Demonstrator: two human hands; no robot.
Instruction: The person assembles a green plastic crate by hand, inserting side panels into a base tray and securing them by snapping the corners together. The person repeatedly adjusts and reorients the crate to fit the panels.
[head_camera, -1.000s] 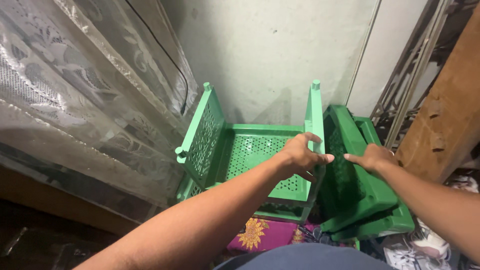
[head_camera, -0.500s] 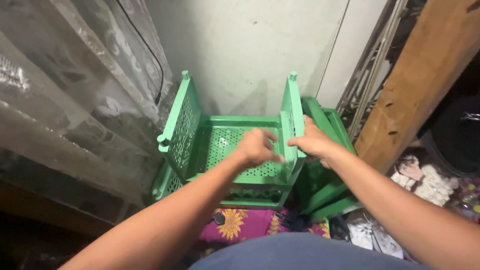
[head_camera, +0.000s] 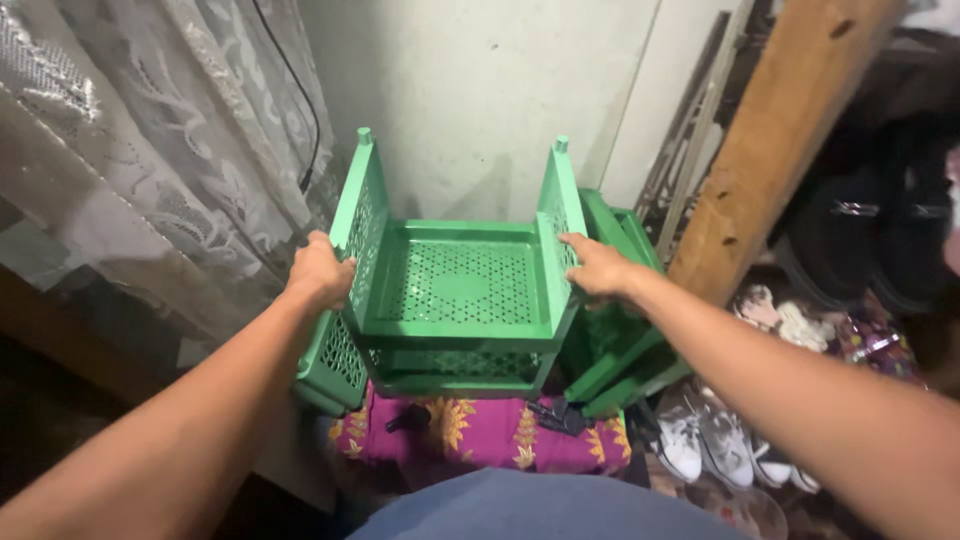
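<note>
Green perforated rack, white lace curtain, purple cloth with yellow flowers.

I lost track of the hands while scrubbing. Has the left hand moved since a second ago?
Yes. The left hand went from the green rack's right side panel across to its left side panel.

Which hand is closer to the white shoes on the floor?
Right. The right hand rests on the green rack's right side panel, above and left of the white shoes. The left hand grips the rack's far left panel.
</note>
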